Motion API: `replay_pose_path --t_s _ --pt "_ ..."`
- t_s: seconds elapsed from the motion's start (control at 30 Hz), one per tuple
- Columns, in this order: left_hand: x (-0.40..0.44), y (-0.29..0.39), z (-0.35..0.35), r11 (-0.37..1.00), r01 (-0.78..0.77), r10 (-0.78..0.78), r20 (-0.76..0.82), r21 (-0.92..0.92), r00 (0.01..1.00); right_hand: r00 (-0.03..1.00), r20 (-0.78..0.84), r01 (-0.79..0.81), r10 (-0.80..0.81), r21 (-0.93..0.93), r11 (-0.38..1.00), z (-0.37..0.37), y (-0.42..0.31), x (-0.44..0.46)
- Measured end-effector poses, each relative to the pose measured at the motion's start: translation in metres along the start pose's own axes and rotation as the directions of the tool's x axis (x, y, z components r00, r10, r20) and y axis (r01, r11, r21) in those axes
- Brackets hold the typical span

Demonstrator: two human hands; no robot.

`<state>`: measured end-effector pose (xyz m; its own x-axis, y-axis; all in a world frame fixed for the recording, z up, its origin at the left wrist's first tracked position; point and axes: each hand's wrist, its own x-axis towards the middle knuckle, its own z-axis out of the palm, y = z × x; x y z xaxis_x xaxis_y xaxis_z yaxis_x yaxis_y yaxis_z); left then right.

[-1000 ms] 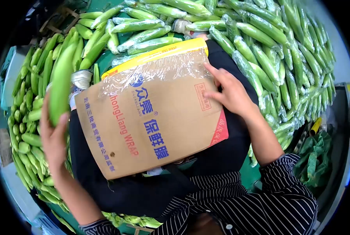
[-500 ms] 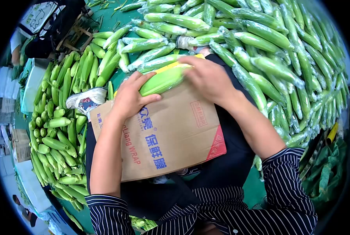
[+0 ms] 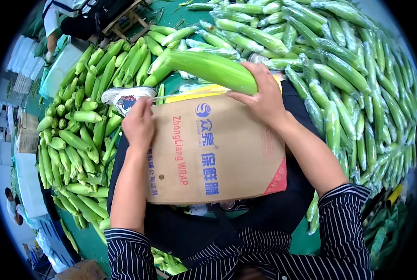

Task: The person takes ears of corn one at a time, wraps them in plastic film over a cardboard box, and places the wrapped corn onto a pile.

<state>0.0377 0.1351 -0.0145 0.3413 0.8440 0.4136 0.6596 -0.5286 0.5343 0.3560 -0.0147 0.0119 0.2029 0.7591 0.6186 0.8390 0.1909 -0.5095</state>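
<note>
An ear of corn [image 3: 208, 67] in its green husk is raised over the far edge of a cardboard box [image 3: 236, 140] lying across my lap. My right hand [image 3: 262, 93] grips its thicker, right-hand end, while the other end points left. At the box's far left corner, my left hand [image 3: 139, 123] is closed, blurred by motion. A thin stretched strip of clear plastic wrap [image 3: 189, 95] runs from its fingers toward the right, along the box's far edge. A yellow strip [image 3: 203, 91] shows there too.
Unwrapped corn ears [image 3: 78, 140] are heaped on the left. A large pile of plastic-wrapped ears [image 3: 343, 79] spreads along the back and right. A shoe [image 3: 127, 97] shows beyond my left hand. Another person's arm [image 3: 51, 44] is at the upper left.
The corn has been lifted off the box, and my right hand now holds it by its right end. My left hand has let go of it and moved left to the box corner.
</note>
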Motion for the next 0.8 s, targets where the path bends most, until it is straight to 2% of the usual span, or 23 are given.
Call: replay_pose_path --t_s 0.03,0.07,0.13,0.2,0.27,0.33,0.43,0.47,0.53,0.6,0.67,0.73,0.77,0.8 --pt "-0.005 -0.001 -0.013 0.983 0.044 -0.047 -0.010 -0.180 0.999 1.000 -0.003 0.030 -0.030 0.009 1.000 -0.006 -0.016 0.008" --pt "-0.010 0.002 -0.025 0.942 0.007 -0.046 -0.108 -0.336 0.993 0.998 -0.002 0.067 -0.067 0.023 0.998 -0.012 -0.032 0.018" --pt "-0.025 0.017 -0.061 0.863 -0.026 -0.105 -0.230 -0.505 0.967 0.996 0.038 0.084 -0.083 -0.011 0.996 -0.024 -0.062 0.018" --pt "-0.060 0.011 -0.094 0.962 -0.110 0.040 -0.267 -0.250 0.963 0.987 0.107 0.128 -0.119 -0.083 0.988 -0.042 -0.081 0.003" --pt "-0.102 0.024 -0.119 0.954 -0.283 0.263 -0.184 -0.094 0.947 0.973 0.228 0.071 -0.034 -0.159 0.985 -0.054 -0.088 -0.027" --pt "-0.134 0.041 -0.128 0.914 -0.384 0.367 -0.135 -0.130 0.920 0.927 0.355 -0.054 0.122 -0.194 0.979 -0.060 -0.088 -0.058" --pt "-0.190 0.040 -0.116 0.942 -0.300 0.293 -0.065 -0.153 0.954 0.767 0.639 0.073 0.058 -0.177 0.981 -0.071 -0.076 -0.086" --pt "-0.209 0.033 -0.105 0.967 -0.160 0.151 -0.064 -0.199 0.987 0.750 0.661 0.103 -0.010 -0.103 0.989 -0.069 -0.074 -0.094" --pt "-0.225 0.026 -0.083 0.917 -0.010 -0.063 -0.169 -0.399 0.984 0.723 0.676 0.157 -0.145 0.044 0.987 -0.060 -0.069 -0.106" --pt "-0.195 0.048 -0.065 0.875 -0.089 0.008 -0.170 -0.476 0.985 0.661 0.740 0.141 -0.121 0.036 0.989 -0.049 -0.072 -0.098" --pt "-0.151 0.088 -0.045 0.945 -0.121 0.185 0.192 -0.303 0.964 0.576 0.816 0.107 -0.052 -0.012 0.994 -0.043 -0.077 -0.082" --pt "-0.115 0.115 -0.024 0.972 -0.216 0.230 0.519 -0.089 0.823 0.632 0.775 0.190 0.011 -0.168 0.967 -0.049 -0.085 -0.064" --pt "-0.100 0.120 -0.017 0.975 -0.221 0.179 0.543 0.011 0.820 0.664 0.747 0.218 0.041 -0.246 0.944 -0.049 -0.085 -0.059" --pt "-0.085 0.121 -0.008 0.966 -0.232 0.131 0.566 0.110 0.814 0.749 0.663 0.188 0.005 -0.220 0.957 -0.045 -0.081 -0.057"
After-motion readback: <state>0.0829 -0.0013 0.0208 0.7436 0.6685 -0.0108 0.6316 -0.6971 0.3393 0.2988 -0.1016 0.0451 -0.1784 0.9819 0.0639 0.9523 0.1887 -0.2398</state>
